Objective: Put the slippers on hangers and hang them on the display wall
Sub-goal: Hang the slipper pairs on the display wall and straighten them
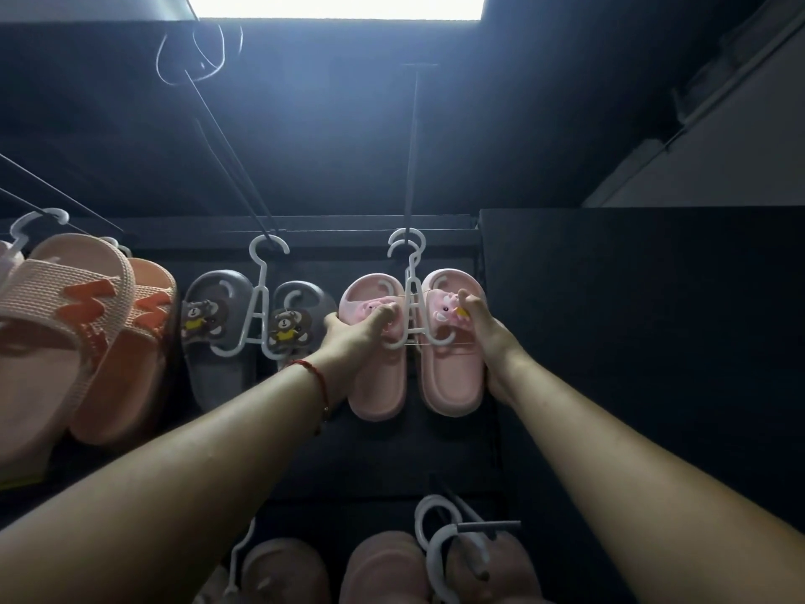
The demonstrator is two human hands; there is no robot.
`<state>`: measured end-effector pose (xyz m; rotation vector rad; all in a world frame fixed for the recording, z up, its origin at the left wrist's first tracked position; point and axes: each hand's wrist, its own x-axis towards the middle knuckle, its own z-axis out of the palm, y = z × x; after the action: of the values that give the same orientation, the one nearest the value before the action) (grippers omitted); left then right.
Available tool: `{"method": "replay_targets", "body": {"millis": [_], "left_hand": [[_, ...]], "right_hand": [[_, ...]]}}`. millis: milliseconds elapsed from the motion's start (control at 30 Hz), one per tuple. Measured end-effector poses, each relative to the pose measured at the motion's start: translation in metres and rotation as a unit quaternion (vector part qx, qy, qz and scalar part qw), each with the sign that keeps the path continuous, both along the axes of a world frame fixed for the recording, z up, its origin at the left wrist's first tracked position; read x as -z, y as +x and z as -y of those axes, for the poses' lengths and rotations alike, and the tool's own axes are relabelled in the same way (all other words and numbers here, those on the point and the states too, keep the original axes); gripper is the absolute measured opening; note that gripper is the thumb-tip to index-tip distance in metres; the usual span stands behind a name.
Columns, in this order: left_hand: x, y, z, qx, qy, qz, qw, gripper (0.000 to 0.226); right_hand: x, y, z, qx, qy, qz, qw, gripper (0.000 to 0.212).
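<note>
Two hands grip | left hand (355, 331), right hand (483, 324) | smooth pink slippers (453, 372) | white plastic hanger (409, 272)

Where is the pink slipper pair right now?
In the head view, centre-right: the pink slipper pair hangs on a white hanger right of the grey bear slippers, gripped by the left hand and right hand.

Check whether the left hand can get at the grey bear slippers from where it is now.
Probably yes. The left hand grips the left pink slipper, and the grey bear slippers hang right beside it with nothing between. It would have to let go of the pink one first.
</note>
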<state>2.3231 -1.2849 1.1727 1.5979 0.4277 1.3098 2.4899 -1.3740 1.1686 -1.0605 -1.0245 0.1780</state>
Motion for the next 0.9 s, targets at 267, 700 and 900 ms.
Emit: {"method": "replay_targets", "body": {"millis": [267,700,900], "left_hand": [[-0.001,-0.008,0.003,0.01,-0.001,-0.021,1.0,0.113],[0.032,-0.075,0.049,-0.165,0.239,-0.261,0.921,0.08],[0.087,-0.121,0.055,-0.217,0.364,-0.454,0.784,0.098]], "right_hand": [[0.001,0.002,0.011,-0.008,-0.04,0.029,0.999,0.071],[0.015,0.024,0.047,0.069,-0.155,0.129,0.977,0.083],[0.063,0.006,0.11,0.22,-0.27,0.291,0.891,0.077]]}}
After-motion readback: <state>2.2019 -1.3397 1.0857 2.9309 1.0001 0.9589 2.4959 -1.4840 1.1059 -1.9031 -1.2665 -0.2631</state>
